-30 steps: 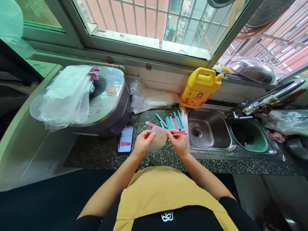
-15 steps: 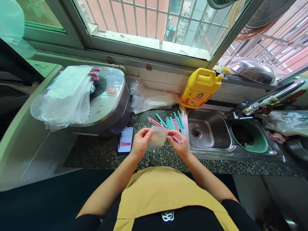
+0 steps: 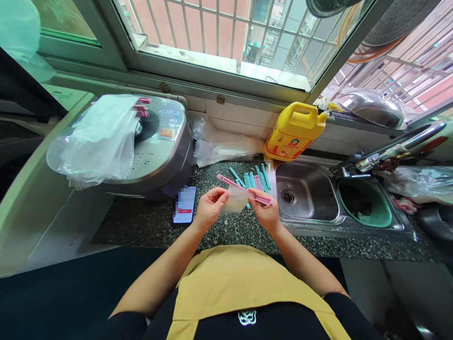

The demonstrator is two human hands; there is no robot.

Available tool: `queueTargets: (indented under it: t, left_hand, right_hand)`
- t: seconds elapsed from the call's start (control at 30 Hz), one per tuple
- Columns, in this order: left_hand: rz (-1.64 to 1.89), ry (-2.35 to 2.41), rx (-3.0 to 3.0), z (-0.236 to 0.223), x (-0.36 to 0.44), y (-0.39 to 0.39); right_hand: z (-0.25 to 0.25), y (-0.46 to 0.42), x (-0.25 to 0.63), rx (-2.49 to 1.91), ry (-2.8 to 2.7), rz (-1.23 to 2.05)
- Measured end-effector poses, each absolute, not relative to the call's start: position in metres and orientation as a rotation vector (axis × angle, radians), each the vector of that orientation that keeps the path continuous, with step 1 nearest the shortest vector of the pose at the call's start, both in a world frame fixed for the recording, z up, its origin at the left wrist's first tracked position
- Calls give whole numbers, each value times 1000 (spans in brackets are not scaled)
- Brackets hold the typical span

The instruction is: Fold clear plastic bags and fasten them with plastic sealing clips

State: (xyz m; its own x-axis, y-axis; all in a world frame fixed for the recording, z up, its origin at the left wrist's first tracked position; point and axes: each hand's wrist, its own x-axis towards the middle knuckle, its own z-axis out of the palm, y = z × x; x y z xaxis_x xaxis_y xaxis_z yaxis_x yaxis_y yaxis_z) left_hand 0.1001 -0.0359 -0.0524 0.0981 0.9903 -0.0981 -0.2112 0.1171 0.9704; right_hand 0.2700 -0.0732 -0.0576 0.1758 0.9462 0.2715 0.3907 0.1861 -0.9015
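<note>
Between my hands, over the dark speckled counter, is a small translucent plastic bag (image 3: 235, 200) with a long pink bag sealing clip (image 3: 226, 180) along its upper edge. My left hand (image 3: 209, 208) is closed, pinching the bag's left side between thumb and fingers. My right hand (image 3: 264, 211) is closed around the clip's right part at the bag's upper right corner; the fingers hide part of it. Whether the clip is fastened on the bag I cannot tell. Just behind lie several teal clips (image 3: 264, 175) with a few pink ones among them.
Left of my hands lies a phone (image 3: 184, 206). Clear plastic bags with pink clips (image 3: 101, 137) rest on a rice cooker (image 3: 166, 156). More plastic bags (image 3: 226, 146) lie by the wall. A yellow jug (image 3: 292, 132) stands behind the steel sink (image 3: 307, 189), which holds a green basin (image 3: 384, 215).
The pink clip and bag have turned and tilted slightly in my hands. My right hand has shifted its hold along the clip. Both hands stay over the same spot.
</note>
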Motion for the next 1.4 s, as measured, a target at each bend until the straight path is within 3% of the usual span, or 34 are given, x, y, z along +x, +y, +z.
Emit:
queueTargets:
  t: [0.27,0.93,1.27,1.4]
  left_hand:
    - [1132,1008,979,-52,99,-41]
    - [1120,1038,864,-66,104,-28]
    - [1201,1497,1140,-150,59,-7]
    - [1196,1517,1113,-164,49,-3]
  right_hand:
    - [-66,-66,257,-1387,-1075,735]
    - [-69,-69,263,-1405,-1154,735]
    - [-92,-49,242,-1394,-1140,848]
    - [-97,-46,239,-1379,-1129,886]
